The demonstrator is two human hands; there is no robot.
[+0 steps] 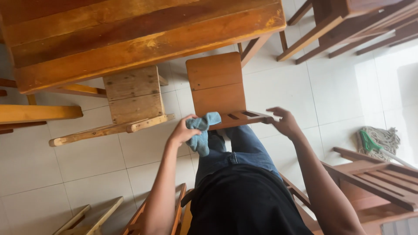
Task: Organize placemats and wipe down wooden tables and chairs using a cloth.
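Left hand (pixel 183 132) has its grip closed around a blue cloth (pixel 201 132), pressed on the top rail of a wooden chair (pixel 216 85). Right hand (pixel 285 123) rests on that rail's far end, fingers loosely open. Big table (pixel 130 35) sits just beyond.

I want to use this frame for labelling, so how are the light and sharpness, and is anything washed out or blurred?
Head view: daylight glare washes out the white floor tiles at right; the mop sits beside that bright patch. The left hand with the blue cloth and the right hand on the chair back look fairly sharp; the table edges bend slightly, wide-angle.
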